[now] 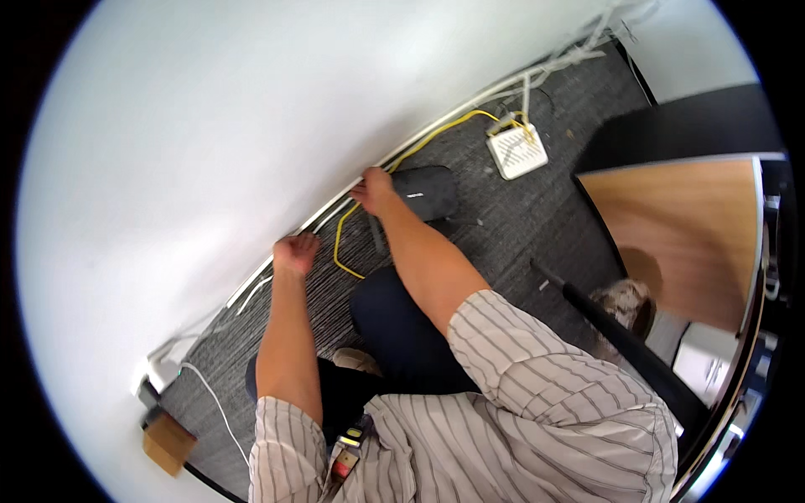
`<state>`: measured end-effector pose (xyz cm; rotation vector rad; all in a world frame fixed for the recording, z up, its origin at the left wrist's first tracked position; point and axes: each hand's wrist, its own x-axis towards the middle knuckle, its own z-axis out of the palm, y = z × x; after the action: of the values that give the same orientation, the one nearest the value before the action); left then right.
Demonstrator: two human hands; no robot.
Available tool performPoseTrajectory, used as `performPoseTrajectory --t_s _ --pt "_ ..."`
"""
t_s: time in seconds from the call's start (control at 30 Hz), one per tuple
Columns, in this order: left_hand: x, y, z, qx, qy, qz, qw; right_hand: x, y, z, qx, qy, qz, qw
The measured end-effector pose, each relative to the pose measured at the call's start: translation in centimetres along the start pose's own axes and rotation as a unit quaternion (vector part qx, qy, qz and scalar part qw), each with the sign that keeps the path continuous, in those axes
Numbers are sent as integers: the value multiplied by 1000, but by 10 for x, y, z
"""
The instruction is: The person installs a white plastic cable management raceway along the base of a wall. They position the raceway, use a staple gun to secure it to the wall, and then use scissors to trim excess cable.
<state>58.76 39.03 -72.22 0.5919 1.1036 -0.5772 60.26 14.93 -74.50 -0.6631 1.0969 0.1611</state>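
Note:
A long white trunking strip (pixel 329 207) runs along the foot of the wall, with a white cable (pixel 334 215) beside it. My left hand (pixel 295 253) is at this strip, its fingers bent against the edge and their tips partly hidden. Farther along to the right, my right hand (pixel 375 191) has its fingers closed at the strip; exactly what lies under them is hidden. Just right of that hand a dark grey router-like box (pixel 426 193) lies on the carpet. A yellow network cable (pixel 338 243) bends below the right hand and continues along the wall.
A white router (pixel 517 154) with yellow cables plugged in sits farther right. Loose white trunking pieces (pixel 574 57) lie at the far wall. A wood-faced desk panel (pixel 675 235) and a black leg (pixel 633 352) stand right. A small brown box (pixel 168 443) is at lower left.

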Motion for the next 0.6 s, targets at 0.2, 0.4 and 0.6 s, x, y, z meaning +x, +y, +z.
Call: performPoseTrajectory --t_s 0.2,0.4,0.6 --pt "30 33 -26 -11 -21 95 995 -17 6 35 -12 -66 -12 998" --pt "94 29 -60 563 -94 308 761 39 26 -7 -32 -59 -63 996" --pt "152 92 -40 -220 -53 4 974 -72 -24 37 -273 53 -237 931"
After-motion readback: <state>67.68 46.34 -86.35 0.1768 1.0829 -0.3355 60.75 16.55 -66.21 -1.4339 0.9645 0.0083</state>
